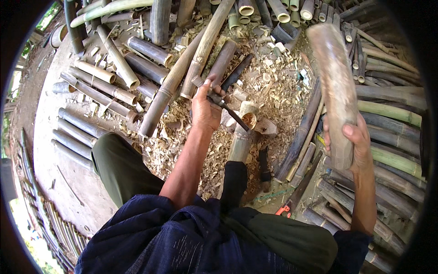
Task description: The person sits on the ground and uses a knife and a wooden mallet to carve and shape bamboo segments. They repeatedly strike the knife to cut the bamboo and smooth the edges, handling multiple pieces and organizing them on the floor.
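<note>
My left hand (206, 107) is closed round the handle of a chisel (235, 118), whose blade slants down to the right. The blade's tip meets the upper part of a bamboo piece (240, 145) that stands between my legs, beside a carved opening with pale bare wood. My right hand (357, 140) grips the lower end of a thick wooden mallet (337, 91). The mallet is raised upright on the right, well apart from the chisel, and its top is smeared by motion.
Wood chips (269, 86) cover the ground ahead. Cut bamboo lengths (146, 68) lie at the left, and more bamboo poles (392, 121) are stacked on the right. A long pole (173, 82) leans across the middle left. An orange-handled tool (284, 209) lies near my right knee.
</note>
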Available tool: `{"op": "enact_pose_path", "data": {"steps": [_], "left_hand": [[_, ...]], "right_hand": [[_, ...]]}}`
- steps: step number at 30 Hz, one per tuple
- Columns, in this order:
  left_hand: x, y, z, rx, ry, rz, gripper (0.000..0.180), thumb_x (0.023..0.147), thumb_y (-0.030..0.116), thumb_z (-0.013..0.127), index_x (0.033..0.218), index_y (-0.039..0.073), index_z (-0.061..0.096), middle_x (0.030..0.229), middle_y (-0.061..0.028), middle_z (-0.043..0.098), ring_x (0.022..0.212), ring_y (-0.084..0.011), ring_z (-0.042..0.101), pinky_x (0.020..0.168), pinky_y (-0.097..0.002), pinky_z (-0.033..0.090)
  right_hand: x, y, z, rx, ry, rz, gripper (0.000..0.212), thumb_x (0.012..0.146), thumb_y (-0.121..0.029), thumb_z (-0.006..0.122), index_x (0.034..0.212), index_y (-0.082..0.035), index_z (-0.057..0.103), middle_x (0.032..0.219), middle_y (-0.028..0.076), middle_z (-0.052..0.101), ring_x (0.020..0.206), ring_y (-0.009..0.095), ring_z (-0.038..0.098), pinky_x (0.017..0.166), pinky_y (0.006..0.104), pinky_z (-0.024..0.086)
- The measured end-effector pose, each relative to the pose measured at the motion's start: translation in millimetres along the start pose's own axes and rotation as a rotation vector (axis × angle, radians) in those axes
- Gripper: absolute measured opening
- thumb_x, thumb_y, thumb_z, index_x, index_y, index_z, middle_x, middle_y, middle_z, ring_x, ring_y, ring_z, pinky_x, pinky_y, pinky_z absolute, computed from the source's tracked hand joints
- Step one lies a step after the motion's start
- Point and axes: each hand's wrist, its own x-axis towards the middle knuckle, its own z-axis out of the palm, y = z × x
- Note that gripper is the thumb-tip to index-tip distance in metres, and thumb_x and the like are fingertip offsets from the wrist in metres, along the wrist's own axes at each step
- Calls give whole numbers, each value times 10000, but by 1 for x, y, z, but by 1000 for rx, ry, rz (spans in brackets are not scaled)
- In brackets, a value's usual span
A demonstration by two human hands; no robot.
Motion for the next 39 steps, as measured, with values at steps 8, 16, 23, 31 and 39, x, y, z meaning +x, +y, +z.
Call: {"op": "enact_pose_path", "data": {"steps": [8, 16, 23, 31, 39], "left_hand": [[13, -44, 5, -49, 194, 160, 237, 892, 175, 819, 1006, 47, 655, 752, -19, 628, 666, -132, 579, 629, -308, 494], [12, -68, 20, 12, 198, 202, 283, 864, 236, 860, 931, 66, 643, 791, -41, 664, 663, -127, 560, 591, -286, 455], [-15, -83, 47, 38, 163, 157, 219, 908, 117, 784, 1055, 35, 643, 956, -54, 670, 887, -165, 608, 709, -330, 520], [-23, -92, 45, 140, 12, 177, 148, 900, -4, 708, 1036, 37, 664, 888, -37, 688, 703, -121, 619, 538, -271, 504], [-36, -86, 32, 309, -4, 234, 218, 925, 74, 649, 1118, -13, 599, 937, -82, 645, 852, -156, 631, 688, -325, 534]], "right_hand": [[59, 21, 68, -371, -123, -459, 1040, 736, -170, 781, 1600, 10, 230, 1442, 230, 491, 1226, 309, 589, 1045, 416, 488], [81, -5, 118, -697, -191, -815, 964, 853, -158, 761, 1630, -83, 194, 1574, 227, 392, 1434, 356, 432, 1213, 465, 345], [95, 11, 108, -1681, -447, -282, 949, 813, -37, 754, 1602, -359, 338, 1211, 145, 656, 975, 284, 686, 928, 451, 596], [84, -17, 108, -1300, -239, -767, 875, 821, -68, 736, 1583, -309, 378, 991, 167, 686, 895, 320, 706, 858, 429, 608], [91, 22, 82, -1418, -301, -574, 929, 813, -104, 734, 1613, -312, 310, 854, 139, 719, 623, 241, 663, 642, 417, 619]]}}
